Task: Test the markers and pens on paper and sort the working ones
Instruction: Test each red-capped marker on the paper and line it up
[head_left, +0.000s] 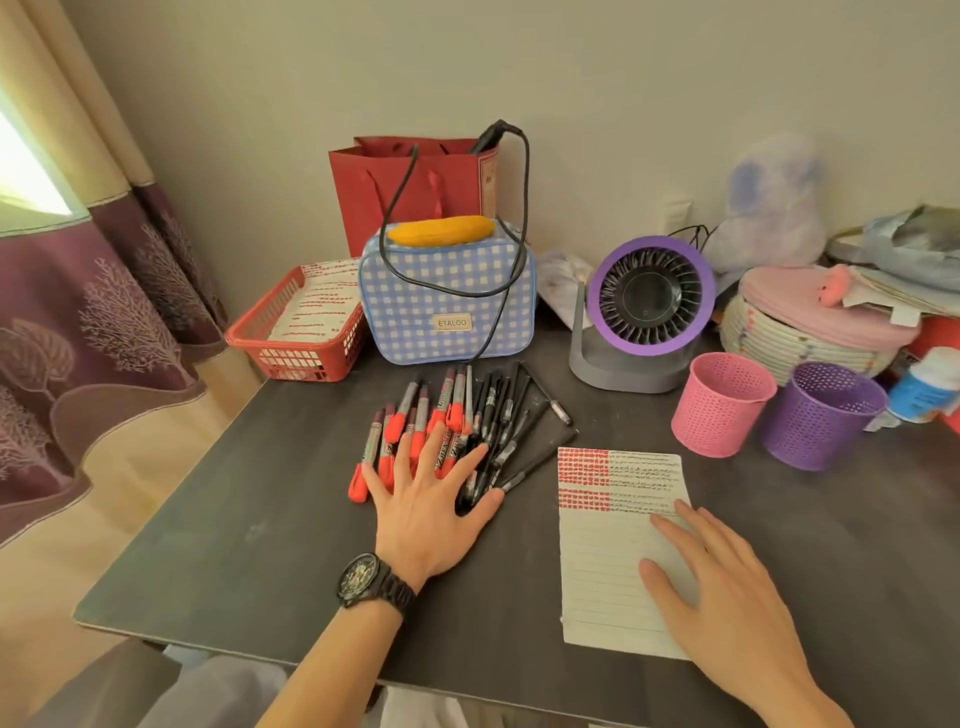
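I see a dark table (291, 519). Middle: red markers (415, 410) heaped against black pens (506, 410). Just right of them, lined paper (602, 587), flat. Further right: pink cup (719, 410) beside purple cup (821, 421). Back row: red basket (306, 358), checked bag (447, 306), fan (649, 301), woven basket (769, 343).

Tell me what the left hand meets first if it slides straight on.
The left hand lies on the red markers, so it pushes those first; beyond them, probably the checked bag.
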